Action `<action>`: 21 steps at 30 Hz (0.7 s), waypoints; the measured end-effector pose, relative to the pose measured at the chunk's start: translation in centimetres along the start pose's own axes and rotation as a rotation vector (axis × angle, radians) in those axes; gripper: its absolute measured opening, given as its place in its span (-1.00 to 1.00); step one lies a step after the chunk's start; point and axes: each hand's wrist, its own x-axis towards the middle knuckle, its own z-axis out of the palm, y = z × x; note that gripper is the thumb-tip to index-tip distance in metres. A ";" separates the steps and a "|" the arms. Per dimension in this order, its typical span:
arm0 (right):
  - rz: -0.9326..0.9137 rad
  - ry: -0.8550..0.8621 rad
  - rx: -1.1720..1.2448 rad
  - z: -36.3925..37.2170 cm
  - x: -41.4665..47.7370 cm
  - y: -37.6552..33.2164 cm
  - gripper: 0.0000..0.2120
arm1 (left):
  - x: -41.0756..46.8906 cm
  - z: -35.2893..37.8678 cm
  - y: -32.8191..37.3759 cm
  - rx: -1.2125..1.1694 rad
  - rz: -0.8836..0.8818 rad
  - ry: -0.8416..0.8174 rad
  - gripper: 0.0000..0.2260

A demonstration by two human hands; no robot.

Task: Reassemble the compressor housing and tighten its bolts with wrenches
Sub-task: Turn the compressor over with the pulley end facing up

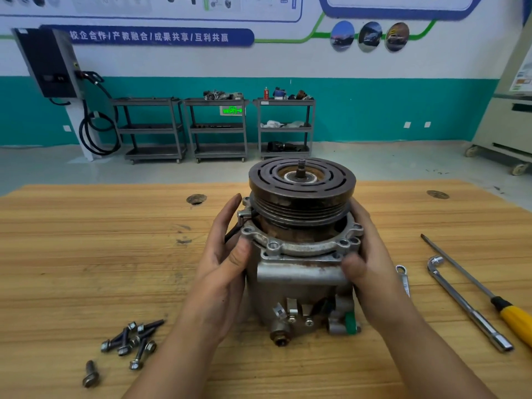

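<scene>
The compressor (302,283) stands on end in the middle of the table (86,240), with its round pulley (302,191) on top. My left hand (227,254) lies almost flat on its left side, and the thumb pushes on the metal ring (299,249) under the pulley. My right hand (371,263) wraps round its right side, with the thumb on the front. To the right of the compressor lie a long wrench (466,306) and a screwdriver (475,283). To its left and nearer me is a little pile of bolts (132,341).

The ring has no bolts in it yet, so I think I am still setting it in place. If its holes do not sit over the holes below, the bolts may go in crooked and hurt the threads. The compressor is tall, too. If I push hard on one side, it could tip over.
</scene>
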 end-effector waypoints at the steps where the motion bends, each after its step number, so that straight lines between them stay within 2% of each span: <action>1: 0.008 -0.039 -0.013 -0.2 0.1 -0.2 0.06 | 0.0 0.1 0.1 0.003 -0.003 0.002 -0.14; 8: 0.107 -0.214 -0.077 -1.7 0.3 -1.4 0.29 | 0.4 1.2 -0.2 -0.053 0.008 0.108 -0.19; 10: 0.097 -0.215 -0.104 -1.6 0.3 -1.5 0.26 | 0.4 1.2 0.0 -0.055 0.017 0.100 -0.21; 16: -0.015 -0.097 -0.144 -0.9 0.3 -1.1 0.03 | 0.2 1.3 -0.1 0.034 0.077 0.109 -0.47; 21: -0.048 -0.083 -0.108 -0.8 0.2 -0.9 -0.05 | 0.1 1.7 -0.3 0.268 0.124 0.157 -0.60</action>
